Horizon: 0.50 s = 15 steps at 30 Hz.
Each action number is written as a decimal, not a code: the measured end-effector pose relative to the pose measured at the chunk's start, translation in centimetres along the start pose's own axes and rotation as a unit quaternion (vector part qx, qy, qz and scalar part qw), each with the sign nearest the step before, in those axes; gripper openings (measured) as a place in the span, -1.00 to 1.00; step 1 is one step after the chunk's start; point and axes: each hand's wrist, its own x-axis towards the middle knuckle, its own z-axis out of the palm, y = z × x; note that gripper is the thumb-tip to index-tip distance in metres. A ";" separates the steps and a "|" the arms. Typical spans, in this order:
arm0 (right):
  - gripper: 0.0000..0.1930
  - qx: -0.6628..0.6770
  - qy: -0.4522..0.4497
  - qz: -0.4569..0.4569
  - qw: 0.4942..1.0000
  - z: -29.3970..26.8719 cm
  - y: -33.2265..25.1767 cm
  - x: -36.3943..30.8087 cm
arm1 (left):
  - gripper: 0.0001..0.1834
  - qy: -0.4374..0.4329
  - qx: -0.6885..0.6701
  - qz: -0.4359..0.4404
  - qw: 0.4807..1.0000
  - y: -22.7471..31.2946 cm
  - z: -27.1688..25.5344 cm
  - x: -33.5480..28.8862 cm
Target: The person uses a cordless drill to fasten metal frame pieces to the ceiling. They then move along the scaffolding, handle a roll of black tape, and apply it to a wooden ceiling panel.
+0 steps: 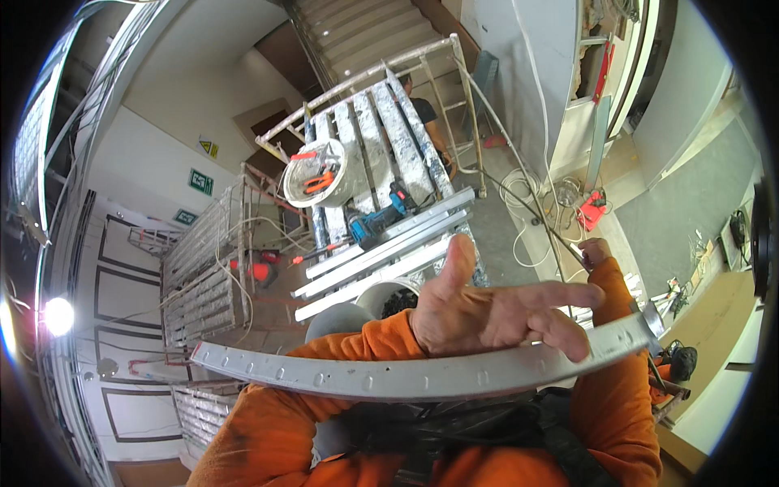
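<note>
A grey metal profile [422, 379] with a row of dimples stretches across the view close to me, its ends to the left and right. It passes in front of my orange sleeves. My left hand [503, 316] is above its right half, thumb up and fingers stretched apart, with the lower fingertips overlapping its upper edge; whether they touch it I cannot tell. My right hand [596, 253] is farther out at the right, fingers curled at the lower end of a thin diagonal scaffold pole [519, 188]. A bucket [389, 290] with dark contents stands behind my left forearm.
On a paint-splashed scaffold platform [381, 138] lie a blue cordless drill [375, 225], several metal profiles [389, 250] and a bucket of tools [337, 187]. A person [426, 118] is beyond it. Cables [519, 195] and a red tool case [591, 211] lie on the floor.
</note>
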 end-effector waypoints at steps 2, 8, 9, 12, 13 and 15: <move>-0.80 0.004 -0.008 0.001 1.000 0.4 -0.6 -0.1 | 0.32 0.000 0.165 -0.046 0.985 1.0 0.1 0.4; -0.85 0.027 -0.032 -0.022 0.999 -1.0 -1.5 0.5 | 0.31 -0.019 0.286 -0.054 0.956 8.3 2.1 -1.5; -0.85 0.037 -0.034 -0.007 0.999 -1.3 -1.2 0.8 | 0.26 -0.044 0.358 -0.017 0.932 10.5 2.6 -2.1; -0.87 0.051 -0.024 0.010 0.998 -2.5 -0.2 1.2 | 0.11 -0.082 0.501 0.070 0.859 15.1 5.5 -5.1; -0.87 0.051 -0.047 -0.007 0.998 -2.8 0.3 1.2 | 0.07 -0.084 0.519 0.097 0.845 15.9 6.4 -6.5; -0.83 0.021 0.049 0.058 0.997 -3.2 1.4 1.2 | -0.06 -0.068 0.535 0.147 0.829 16.9 7.9 -9.4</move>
